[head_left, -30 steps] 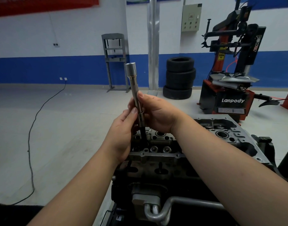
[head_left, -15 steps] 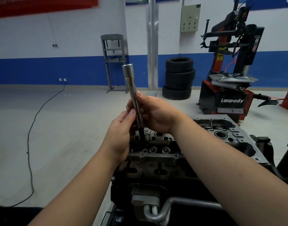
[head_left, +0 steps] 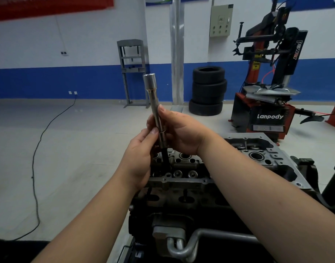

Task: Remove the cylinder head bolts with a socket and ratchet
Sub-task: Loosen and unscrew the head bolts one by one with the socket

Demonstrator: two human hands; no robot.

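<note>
Your left hand (head_left: 140, 158) and right hand (head_left: 179, 133) both pinched the socket (head_left: 155, 109), its long axis near-upright, dark lower end just above the head (head_left: 183, 179).

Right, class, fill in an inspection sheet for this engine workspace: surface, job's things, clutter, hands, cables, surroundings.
Surface: cylinder head on the engine, valve area exposed.
Job's things: long socket extension held tilted, lower end at the head; ratchet not seen.
Clutter: nothing seen.
Hands: left hand and right hand both pinch the extension.
Cables: black cable trailing across the floor.
Surroundings: stacked tyres, tyre changer, grey press frame.
</note>
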